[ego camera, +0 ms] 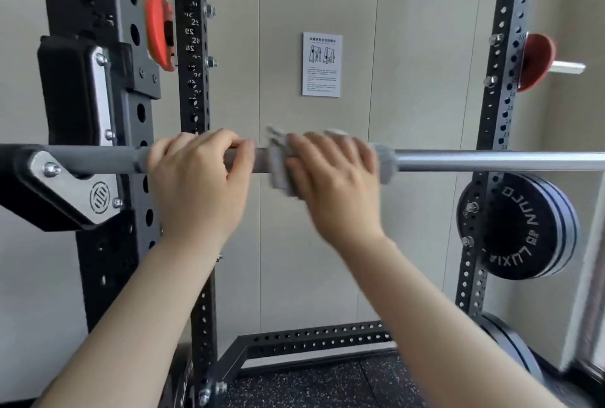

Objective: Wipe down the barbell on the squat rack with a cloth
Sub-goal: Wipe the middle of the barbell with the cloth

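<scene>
Just the one view here, worn on the head, facing straight ahead into the squat rack [193,80] and tipped slightly down. It sits very close: the barbell [491,160] runs right across mid-frame from 9 to 3 o'clock, and both forearms rise in from 6 o'clock. Wide lens, so the uprights bow outward at the edges. Wall [409,47] dead ahead at 12 o'clock, rubber floor [327,381] at the bottom edge.

Barbell [491,160] lies across the squat rack [98,96], on its left hook [65,185]. Left hand [196,178] and right hand [334,178] sit side by side on it, the cloth [278,162] between them.
</scene>
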A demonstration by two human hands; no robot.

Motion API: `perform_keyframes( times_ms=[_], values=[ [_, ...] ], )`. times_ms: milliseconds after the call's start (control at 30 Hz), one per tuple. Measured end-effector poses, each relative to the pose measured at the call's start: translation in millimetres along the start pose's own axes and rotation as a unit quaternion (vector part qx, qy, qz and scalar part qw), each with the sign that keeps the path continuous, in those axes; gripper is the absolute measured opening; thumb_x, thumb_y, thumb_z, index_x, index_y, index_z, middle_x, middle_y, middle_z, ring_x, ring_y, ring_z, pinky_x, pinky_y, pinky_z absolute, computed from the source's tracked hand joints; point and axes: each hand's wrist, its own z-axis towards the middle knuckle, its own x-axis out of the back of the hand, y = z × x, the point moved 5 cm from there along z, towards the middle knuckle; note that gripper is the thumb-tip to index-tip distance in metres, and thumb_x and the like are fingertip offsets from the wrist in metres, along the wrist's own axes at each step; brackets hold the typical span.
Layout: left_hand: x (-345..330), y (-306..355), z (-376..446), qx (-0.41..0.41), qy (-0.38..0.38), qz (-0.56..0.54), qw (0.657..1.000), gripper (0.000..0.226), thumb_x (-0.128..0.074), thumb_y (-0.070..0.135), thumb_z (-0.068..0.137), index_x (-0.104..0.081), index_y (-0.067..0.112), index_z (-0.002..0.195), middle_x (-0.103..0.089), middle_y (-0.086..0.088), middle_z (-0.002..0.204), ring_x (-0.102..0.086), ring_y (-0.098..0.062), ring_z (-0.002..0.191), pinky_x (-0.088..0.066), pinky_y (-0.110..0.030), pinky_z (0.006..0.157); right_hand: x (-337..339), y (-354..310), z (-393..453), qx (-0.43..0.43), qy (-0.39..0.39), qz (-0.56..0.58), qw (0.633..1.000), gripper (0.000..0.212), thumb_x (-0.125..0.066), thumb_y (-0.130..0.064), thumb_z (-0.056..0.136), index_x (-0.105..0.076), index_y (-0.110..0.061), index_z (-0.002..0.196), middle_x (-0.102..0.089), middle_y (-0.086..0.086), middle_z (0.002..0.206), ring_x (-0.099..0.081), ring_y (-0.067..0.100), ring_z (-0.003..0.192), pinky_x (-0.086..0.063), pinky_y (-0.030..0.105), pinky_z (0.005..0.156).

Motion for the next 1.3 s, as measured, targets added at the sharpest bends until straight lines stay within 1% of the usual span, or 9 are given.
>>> perform_keyframes(
  times_ms=[233, 367, 500, 600, 700, 800, 967, 1167, 1300],
  values=[
    [-2, 1, -3, -0.002, 0.018, -0.017, 1.000, 0.031, -0.048, 0.039, 0.095, -0.067, 0.020, 0.080, -0.068, 0.004, 0.075, -0.056, -0.022, 0.078, -0.028, -0.034, 0.086, -3, 27, 6, -0.386, 0.066, -0.019, 0.920, 0.031, -0.041, -0.029, 0.092, -0.068, -0.020, 0.079, -0.066, -0.002, 0.085, -0.053, 0.026, 0.100, -0.024, 0.043, 0.111],
    [-2, 3, -4, 0.016, 0.028, -0.023, 0.999, 0.028, -0.050, 0.034, 0.094, -0.068, 0.018, 0.081, -0.071, 0.001, 0.081, -0.057, -0.025, 0.082, -0.028, -0.034, 0.086, -14, -40, 9, -0.180, -0.012, -0.002, 0.984, 0.028, -0.043, -0.037, 0.094, -0.067, -0.026, 0.086, -0.064, -0.005, 0.087, -0.053, 0.026, 0.094, -0.031, 0.044, 0.104],
    [2, 1, -3, 0.007, 0.007, -0.031, 0.999, 0.028, -0.050, 0.037, 0.095, -0.068, 0.019, 0.082, -0.070, 0.003, 0.079, -0.055, -0.023, 0.081, -0.028, -0.032, 0.087, 2, 5, 1, -0.001, -0.017, 0.005, 1.000, 0.035, -0.036, -0.036, 0.102, -0.067, -0.023, 0.112, -0.067, -0.006, 0.103, -0.058, 0.024, 0.095, -0.037, 0.039, 0.089],
    [1, 1, -3, 0.006, 0.012, -0.034, 0.999, 0.029, -0.050, 0.037, 0.095, -0.068, 0.020, 0.080, -0.068, 0.005, 0.075, -0.051, -0.018, 0.076, -0.028, -0.030, 0.086, 12, 40, -7, -0.149, 0.077, -0.004, 0.986, 0.031, -0.042, -0.023, 0.098, -0.072, -0.015, 0.095, -0.069, 0.000, 0.093, -0.061, 0.029, 0.092, -0.037, 0.043, 0.093],
    [-3, 3, -3, 0.019, 0.034, -0.033, 0.999, 0.028, -0.051, 0.033, 0.093, -0.067, 0.018, 0.077, -0.069, 0.004, 0.074, -0.055, -0.022, 0.076, -0.029, -0.033, 0.085, -6, 3, 2, -0.361, 0.135, 0.049, 0.921, 0.029, -0.045, -0.025, 0.089, -0.068, -0.017, 0.074, -0.064, -0.001, 0.078, -0.056, 0.024, 0.091, -0.028, 0.041, 0.109],
    [-5, 0, -4, 0.012, 0.037, -0.019, 0.999, 0.023, -0.050, 0.025, 0.092, -0.066, 0.016, 0.077, -0.069, 0.001, 0.076, -0.055, -0.026, 0.078, -0.029, -0.034, 0.082, -17, -49, 9, -0.248, 0.070, 0.076, 0.963, 0.026, -0.046, -0.032, 0.088, -0.070, -0.024, 0.081, -0.064, -0.007, 0.083, -0.054, 0.020, 0.094, -0.029, 0.040, 0.108],
    [-2, -4, -2, -0.015, 0.011, -0.019, 1.000, 0.028, -0.045, 0.030, 0.096, -0.066, 0.018, 0.082, -0.069, 0.002, 0.080, -0.055, -0.025, 0.080, -0.027, -0.034, 0.082, 5, -2, 0, -0.020, -0.011, 0.057, 0.998, 0.025, -0.052, -0.027, 0.093, -0.070, -0.020, 0.109, -0.069, -0.005, 0.105, -0.056, 0.024, 0.098, -0.037, 0.036, 0.096],
    [-5, 0, -2, 0.010, 0.035, -0.016, 0.999, 0.029, -0.046, 0.028, 0.095, -0.066, 0.017, 0.078, -0.066, 0.003, 0.072, -0.052, -0.022, 0.074, -0.026, -0.032, 0.081, -4, 21, 17, -0.363, 0.017, 0.007, 0.932, 0.035, -0.044, -0.032, 0.090, -0.065, -0.017, 0.065, -0.066, -0.001, 0.070, -0.052, 0.026, 0.081, -0.032, 0.038, 0.094],
    [-6, -1, -3, -0.002, 0.030, -0.008, 1.000, 0.027, -0.046, 0.028, 0.096, -0.065, 0.016, 0.079, -0.068, 0.002, 0.076, -0.054, -0.025, 0.077, -0.028, -0.034, 0.081, -9, -32, 7, -0.182, -0.026, 0.021, 0.983, 0.035, -0.042, -0.050, 0.094, -0.069, -0.028, 0.088, -0.065, -0.007, 0.088, -0.054, 0.021, 0.095, -0.031, 0.038, 0.104]
  ],
)
